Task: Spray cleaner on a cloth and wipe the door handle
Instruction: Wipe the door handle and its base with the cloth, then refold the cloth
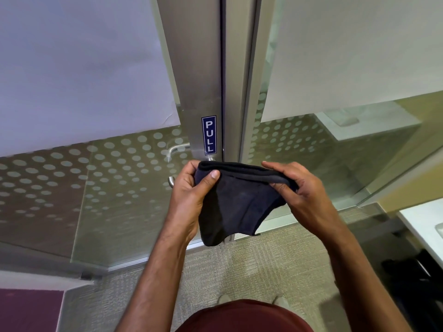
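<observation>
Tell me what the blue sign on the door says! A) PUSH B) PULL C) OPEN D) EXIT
B: the blue sign on the metal door frame, just above the cloth, spells PULL in white letters running downward.

Your body in view: two bare forearms, no sleeves showing, no watch, rings or gloves on either of the hands, left (189,188) and right (302,188). Short, unpainted nails. You're wearing a plain dark maroon fabric top (242,317), no print. Light-coloured shoe tips (281,301) peek out past its edge.
</observation>
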